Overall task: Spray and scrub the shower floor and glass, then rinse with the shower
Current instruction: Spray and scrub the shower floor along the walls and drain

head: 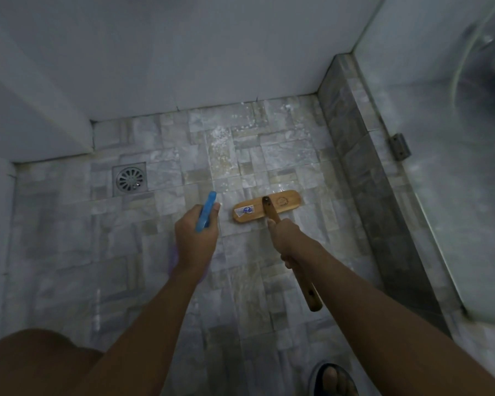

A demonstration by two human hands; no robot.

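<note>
Head view looks straight down into a shower stall with both arms reaching forward. The left hand [196, 241] is curled round the neck of a spray bottle [206, 212]. The bottle's blue nozzle sticks out past the knuckles toward the far wall, and a sliver of its purple body shows below the wrist. The bottle is held up off the shower floor [155, 252], just left of the brush.

The right hand [286, 238] is clenched round the wooden handle [309, 292] of a scrub brush [286, 202], gripping it low, close to the head. The free end of the handle runs back along the forearm. The brush head lies flat on the tiles directly ahead of that hand's knuckles, its long side crosswise to the handle, with a small sticker on its left half.

White specks of foam [220, 138] are scattered on the tiles beyond the brush, toward the white wall [183, 52]. A round metal drain [129, 179] sits in the floor to the left, beyond the spray bottle. Along the right runs a darker tiled curb [363, 181], and above it stands the glass [455, 195] with a metal hinge [400, 146] on its edge. A foot in a sandal [333, 380] shows at the bottom edge.
</note>
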